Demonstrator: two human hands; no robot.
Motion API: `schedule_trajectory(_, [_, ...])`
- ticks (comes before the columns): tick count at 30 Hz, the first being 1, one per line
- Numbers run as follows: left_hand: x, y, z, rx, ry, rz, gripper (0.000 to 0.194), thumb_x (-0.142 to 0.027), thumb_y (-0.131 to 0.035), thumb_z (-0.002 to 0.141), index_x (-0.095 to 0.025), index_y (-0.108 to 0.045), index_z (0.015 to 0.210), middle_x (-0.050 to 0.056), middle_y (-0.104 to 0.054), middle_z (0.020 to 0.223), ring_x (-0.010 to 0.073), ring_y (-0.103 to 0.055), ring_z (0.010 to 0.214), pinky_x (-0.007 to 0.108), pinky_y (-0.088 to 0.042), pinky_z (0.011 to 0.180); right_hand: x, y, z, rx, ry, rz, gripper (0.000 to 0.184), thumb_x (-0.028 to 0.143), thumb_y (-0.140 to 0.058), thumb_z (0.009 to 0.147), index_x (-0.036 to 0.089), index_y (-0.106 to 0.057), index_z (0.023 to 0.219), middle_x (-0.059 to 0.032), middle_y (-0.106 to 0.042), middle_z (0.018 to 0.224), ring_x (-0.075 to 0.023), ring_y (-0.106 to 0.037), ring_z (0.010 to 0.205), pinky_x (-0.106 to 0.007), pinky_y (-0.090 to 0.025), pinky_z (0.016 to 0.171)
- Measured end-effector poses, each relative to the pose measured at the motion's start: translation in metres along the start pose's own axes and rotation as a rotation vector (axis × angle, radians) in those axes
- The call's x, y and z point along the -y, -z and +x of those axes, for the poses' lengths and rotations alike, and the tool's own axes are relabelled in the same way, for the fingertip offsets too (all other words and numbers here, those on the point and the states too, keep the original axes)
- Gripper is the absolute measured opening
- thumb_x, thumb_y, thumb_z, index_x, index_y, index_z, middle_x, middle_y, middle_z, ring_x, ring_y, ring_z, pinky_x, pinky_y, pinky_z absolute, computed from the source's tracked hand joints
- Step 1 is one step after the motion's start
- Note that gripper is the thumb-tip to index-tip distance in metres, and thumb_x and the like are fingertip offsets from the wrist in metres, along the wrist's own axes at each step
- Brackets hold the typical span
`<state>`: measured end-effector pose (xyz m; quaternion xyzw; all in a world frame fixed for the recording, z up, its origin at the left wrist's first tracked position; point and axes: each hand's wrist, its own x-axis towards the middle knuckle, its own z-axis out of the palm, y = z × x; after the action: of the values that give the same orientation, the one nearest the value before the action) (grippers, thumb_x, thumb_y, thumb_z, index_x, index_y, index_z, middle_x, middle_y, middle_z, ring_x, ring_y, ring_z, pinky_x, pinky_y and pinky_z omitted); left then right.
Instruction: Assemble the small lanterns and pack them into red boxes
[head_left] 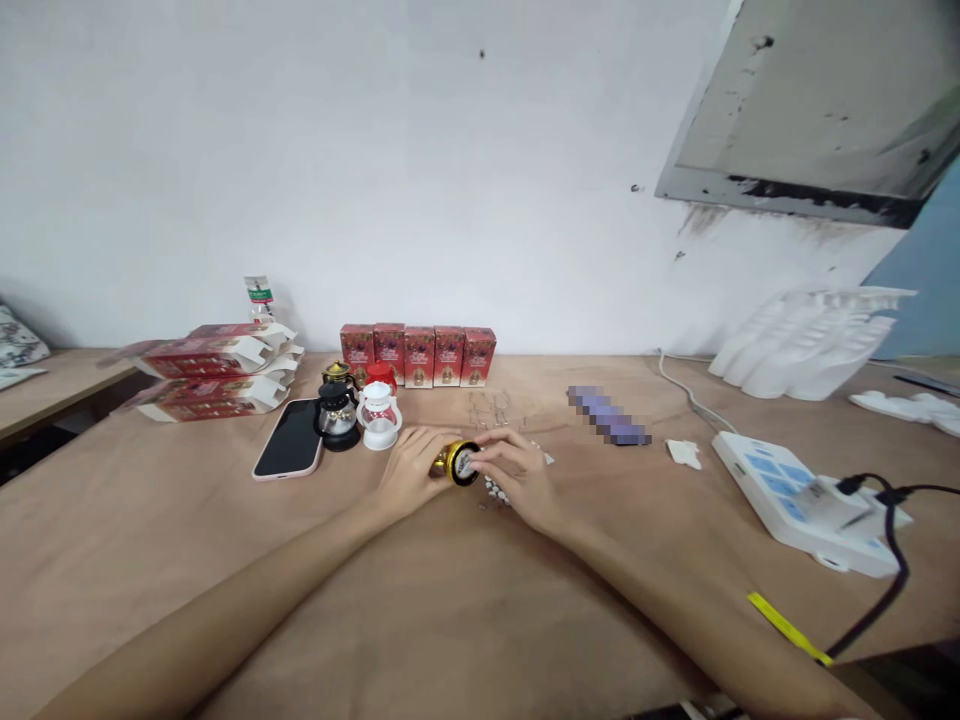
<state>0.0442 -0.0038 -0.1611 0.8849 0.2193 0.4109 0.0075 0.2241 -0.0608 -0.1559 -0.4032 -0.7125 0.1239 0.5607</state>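
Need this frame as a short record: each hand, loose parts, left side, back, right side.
left hand: holds gold item tipped on its side
right hand: fingertips at the item's dark-rimmed round end; contact inside unclear
loose parts: small round pieces by the right hand, too small to identify
left side: phone, black lantern, white lantern, stacked red cartons
back: five red boxes in a row
right side: white power strip, cables plugged in
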Motion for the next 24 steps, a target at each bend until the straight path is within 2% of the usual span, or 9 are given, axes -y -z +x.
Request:
schedule_trajectory(10, [-0.0024,0.002,-0.0008,0.056,-0.007,0.054,0.026,-0.03,-0.059,0.081,-0.02,-0.057,0.105,0.008,-0.067,0.106,0.022,-0.06,0.096,0.034,-0.039,0.079,-0.0013,-0.0029,-0.0016,0.02,-0.059,0.064,0.013,0.032,-0.064,0.079,0.024,-0.068,0.07,-0.0036,-0.067,0.091,-0.0176,-0.063,0.087,-0.034,-0.048,0.082])
schedule_trajectory(13, [-0.0004,0.0012,-0.0024,0.05,-0.046,0.095,0.024,-0.029,-0.057,0.082,-0.019,-0.058,0.104,0.008,-0.068,0.103,0.0219,-0.06,0.093,0.034,-0.039,0.077,-0.0003,-0.0034,-0.0008,0.067,-0.058,0.109,0.017,0.033,-0.065,0.077,0.022,-0.064,0.064,-0.0043,-0.068,0.094,-0.0183,-0.063,0.091,-0.036,-0.048,0.084])
schedule_trajectory(16, [0.003,-0.0002,-0.0046,0.056,-0.083,0.116,0.024,-0.03,-0.055,0.085,-0.02,-0.059,0.106,0.008,-0.068,0.104,0.0216,-0.06,0.095,0.035,-0.04,0.079,-0.001,-0.0059,-0.0016,0.061,-0.124,0.161,0.021,0.037,-0.068,0.073,0.022,-0.059,0.063,-0.0044,-0.069,0.088,-0.0193,-0.065,0.089,-0.037,-0.05,0.082])
schedule_trajectory(20, [0.0047,-0.0007,-0.0056,0.092,-0.107,0.126,0.024,-0.032,-0.052,0.087,-0.022,-0.059,0.108,0.007,-0.067,0.107,0.0213,-0.059,0.103,0.036,-0.038,0.086,-0.003,-0.0092,-0.0034,0.031,-0.241,0.16,0.027,0.041,-0.073,0.065,0.022,-0.055,0.071,-0.0024,-0.067,0.078,-0.0202,-0.065,0.085,-0.036,-0.052,0.079])
schedule_trajectory(24, [0.0025,0.0001,-0.0043,0.027,-0.11,0.102,0.025,-0.033,-0.052,0.087,-0.021,-0.057,0.109,0.008,-0.067,0.107,0.0208,-0.06,0.099,0.035,-0.039,0.084,-0.0056,-0.0061,-0.0028,0.05,-0.191,0.175,0.028,0.038,-0.071,0.069,0.022,-0.055,0.085,-0.0038,-0.068,0.087,-0.0184,-0.065,0.088,-0.035,-0.052,0.083])
